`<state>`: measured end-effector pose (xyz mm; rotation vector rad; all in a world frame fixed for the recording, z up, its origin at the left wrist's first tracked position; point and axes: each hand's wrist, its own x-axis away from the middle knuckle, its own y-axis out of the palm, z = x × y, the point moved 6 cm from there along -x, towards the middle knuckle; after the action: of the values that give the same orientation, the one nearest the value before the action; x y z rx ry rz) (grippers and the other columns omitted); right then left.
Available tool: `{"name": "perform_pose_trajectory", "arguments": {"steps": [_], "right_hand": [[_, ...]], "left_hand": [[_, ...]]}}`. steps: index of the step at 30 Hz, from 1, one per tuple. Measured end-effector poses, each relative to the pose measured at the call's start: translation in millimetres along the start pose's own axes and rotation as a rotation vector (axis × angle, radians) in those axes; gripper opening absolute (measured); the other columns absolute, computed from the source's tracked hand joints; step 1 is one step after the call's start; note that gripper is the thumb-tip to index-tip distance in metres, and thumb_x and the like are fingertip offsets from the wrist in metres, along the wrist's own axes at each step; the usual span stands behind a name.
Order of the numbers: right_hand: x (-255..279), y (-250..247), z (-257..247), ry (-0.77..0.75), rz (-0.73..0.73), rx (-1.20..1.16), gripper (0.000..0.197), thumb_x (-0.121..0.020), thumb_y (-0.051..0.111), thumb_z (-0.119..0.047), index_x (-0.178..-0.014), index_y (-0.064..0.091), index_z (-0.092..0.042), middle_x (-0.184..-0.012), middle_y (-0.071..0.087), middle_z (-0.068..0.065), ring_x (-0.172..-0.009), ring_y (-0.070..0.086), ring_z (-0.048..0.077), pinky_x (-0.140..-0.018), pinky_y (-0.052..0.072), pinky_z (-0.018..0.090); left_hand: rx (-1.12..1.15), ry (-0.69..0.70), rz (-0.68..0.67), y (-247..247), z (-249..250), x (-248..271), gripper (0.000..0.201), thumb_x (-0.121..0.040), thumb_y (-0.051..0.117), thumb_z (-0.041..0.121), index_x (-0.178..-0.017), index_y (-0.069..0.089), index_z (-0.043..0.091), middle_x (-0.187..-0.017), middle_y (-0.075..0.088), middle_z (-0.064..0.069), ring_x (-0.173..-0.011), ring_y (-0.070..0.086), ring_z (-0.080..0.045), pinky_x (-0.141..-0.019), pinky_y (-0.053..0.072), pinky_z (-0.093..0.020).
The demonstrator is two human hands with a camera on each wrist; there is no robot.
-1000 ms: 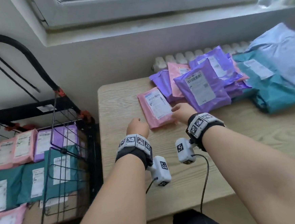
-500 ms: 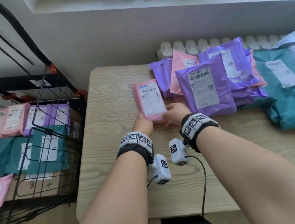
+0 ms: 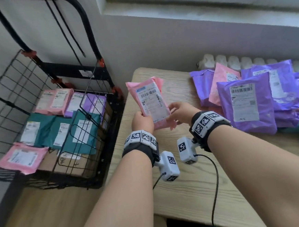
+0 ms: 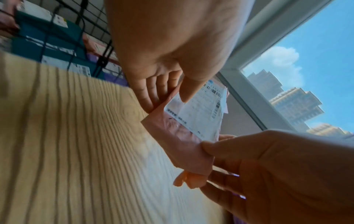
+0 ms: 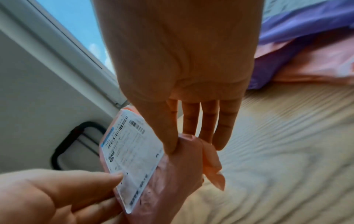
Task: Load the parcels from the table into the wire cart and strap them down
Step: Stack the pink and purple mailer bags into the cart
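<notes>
You hold the pink parcel point(image 3: 149, 102) above the bench point(image 3: 187, 191), its long side pointing away from you; both hands pinch its near end, left hand point(image 3: 142, 122) nearer the cart point(image 3: 10, 99), which stands to your left

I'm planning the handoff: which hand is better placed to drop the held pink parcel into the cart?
Probably the left hand: it already pinches the pink parcel and is nearer the wire cart. The right hand is on the far side.

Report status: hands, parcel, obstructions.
Both hands, left and right, grip pink parcel above table. Wire cart part-loaded. Nothing blocking.
</notes>
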<state>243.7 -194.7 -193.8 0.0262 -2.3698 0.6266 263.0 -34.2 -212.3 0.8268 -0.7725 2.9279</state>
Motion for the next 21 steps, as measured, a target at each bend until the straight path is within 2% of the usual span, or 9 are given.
{"name": "perform_pose_trajectory", "arguments": {"steps": [4, 8, 9, 11, 13, 15, 17, 19, 21], "right_hand": [[-4.5, 54.1, -62.7, -0.065, -0.074, 0.044, 0.030, -0.075, 0.073, -0.002, -0.100, 0.063, -0.014, -0.097, 0.072, 0.013, -0.084, 0.070, 0.024, -0.084, 0.058, 0.038], [-11.1, 116.1, -125.8, -0.129, -0.067, 0.148, 0.014, -0.086, 0.065, -0.009, -0.099, 0.069, -0.008, -0.100, 0.072, 0.009, -0.095, 0.069, 0.023, -0.082, 0.059, 0.034], [-14.6, 131.1, -140.9, -0.149, -0.051, 0.187, 0.013, -0.086, 0.064, -0.010, -0.098, 0.070, -0.011, -0.099, 0.072, 0.007, -0.093, 0.069, 0.022, -0.079, 0.059, 0.033], [-22.1, 165.7, -170.8, -0.196, -0.059, 0.225, 0.019, -0.086, 0.061, -0.008, -0.097, 0.071, -0.020, -0.097, 0.071, 0.003, -0.092, 0.070, 0.022, -0.080, 0.059, 0.038], [-28.8, 202.5, -200.0, -0.254, -0.090, 0.288, 0.031, -0.088, 0.057, -0.007, -0.113, 0.067, -0.023, -0.108, 0.067, 0.001, -0.099, 0.067, 0.022, -0.086, 0.057, 0.040], [-35.7, 237.0, -227.7, -0.311, -0.083, 0.390, 0.045, -0.089, 0.053, -0.004, -0.128, 0.059, -0.025, -0.124, 0.060, 0.001, -0.109, 0.061, 0.020, -0.093, 0.053, 0.034], [-45.1, 272.7, -251.3, -0.356, -0.072, 0.478, 0.051, -0.088, 0.052, -0.001, -0.131, 0.056, -0.027, -0.128, 0.057, 0.002, -0.108, 0.059, 0.018, -0.088, 0.052, 0.028], [-56.0, 308.4, -268.4, -0.366, -0.084, 0.546, 0.053, -0.087, 0.051, 0.000, -0.130, 0.056, -0.030, -0.127, 0.057, 0.004, -0.102, 0.061, 0.020, -0.079, 0.054, 0.029], [-66.7, 340.1, -279.5, -0.361, -0.116, 0.605, 0.054, -0.085, 0.051, 0.001, -0.129, 0.057, -0.031, -0.129, 0.056, 0.003, -0.096, 0.061, 0.019, -0.068, 0.052, 0.025]], "left_hand": [[0.003, -0.011, 0.144, -80.7, -14.3, -18.9, 0.020, -0.088, 0.053, 0.019, -0.103, 0.063, 0.012, -0.107, 0.068, -0.005, -0.093, 0.065, -0.028, -0.072, 0.052, -0.031], [-0.019, -0.047, 0.180, -158.8, -40.3, -41.6, 0.020, -0.088, 0.054, 0.016, -0.105, 0.065, 0.011, -0.111, 0.067, -0.004, -0.090, 0.063, -0.025, -0.060, 0.043, -0.025], [-0.006, -0.059, 0.185, -176.3, -47.5, -47.5, 0.020, -0.089, 0.054, 0.015, -0.105, 0.065, 0.010, -0.113, 0.067, -0.004, -0.091, 0.063, -0.025, -0.057, 0.041, -0.024], [0.026, -0.097, 0.208, -210.7, -66.3, -60.9, 0.020, -0.089, 0.053, 0.013, -0.105, 0.064, 0.008, -0.114, 0.066, -0.006, -0.095, 0.063, -0.027, -0.058, 0.041, -0.025], [0.056, -0.147, 0.220, -241.4, -88.0, -76.1, 0.022, -0.087, 0.053, 0.012, -0.104, 0.065, 0.007, -0.111, 0.067, -0.009, -0.092, 0.063, -0.029, -0.063, 0.043, -0.029], [0.095, -0.208, 0.237, -269.9, -110.3, -91.3, 0.025, -0.084, 0.053, 0.011, -0.105, 0.067, 0.007, -0.108, 0.068, -0.011, -0.094, 0.063, -0.032, -0.069, 0.046, -0.031], [0.158, -0.257, 0.239, -296.2, -134.4, -108.7, 0.026, -0.083, 0.053, 0.011, -0.105, 0.068, 0.008, -0.107, 0.069, -0.010, -0.096, 0.065, -0.032, -0.075, 0.051, -0.032], [0.239, -0.301, 0.251, -319.7, -157.9, -126.7, 0.027, -0.084, 0.053, 0.011, -0.106, 0.067, 0.006, -0.108, 0.069, -0.009, -0.096, 0.066, -0.031, -0.082, 0.055, -0.035], [0.270, -0.330, 0.225, -339.1, -179.5, -143.6, 0.031, -0.087, 0.053, 0.011, -0.114, 0.065, 0.001, -0.114, 0.068, -0.014, -0.101, 0.065, -0.031, -0.086, 0.055, -0.037]]}}
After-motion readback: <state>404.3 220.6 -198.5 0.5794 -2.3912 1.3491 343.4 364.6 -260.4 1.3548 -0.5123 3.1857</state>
